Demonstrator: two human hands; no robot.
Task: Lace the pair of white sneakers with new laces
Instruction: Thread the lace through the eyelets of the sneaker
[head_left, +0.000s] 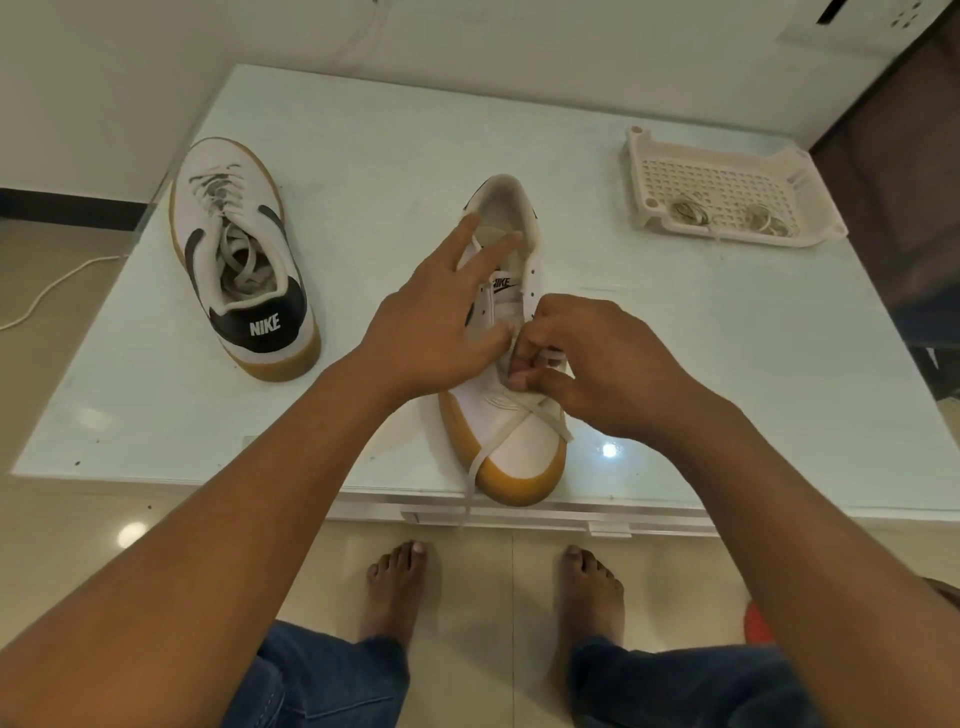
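A white sneaker with a gum sole lies at the table's near edge, toe toward me. A white lace crosses over its toe, and one end hangs past the table edge. My left hand lies across the shoe's left side, fingers spread toward the opening and thumb by the eyelets. My right hand pinches the lace at the lower eyelets. The second sneaker, laced and with a dark heel patch, stands at the left, heel toward me.
A white perforated plastic tray sits at the back right of the glass-topped table and holds coiled laces. A white cable runs over the floor at the left. My bare feet are under the table's near edge.
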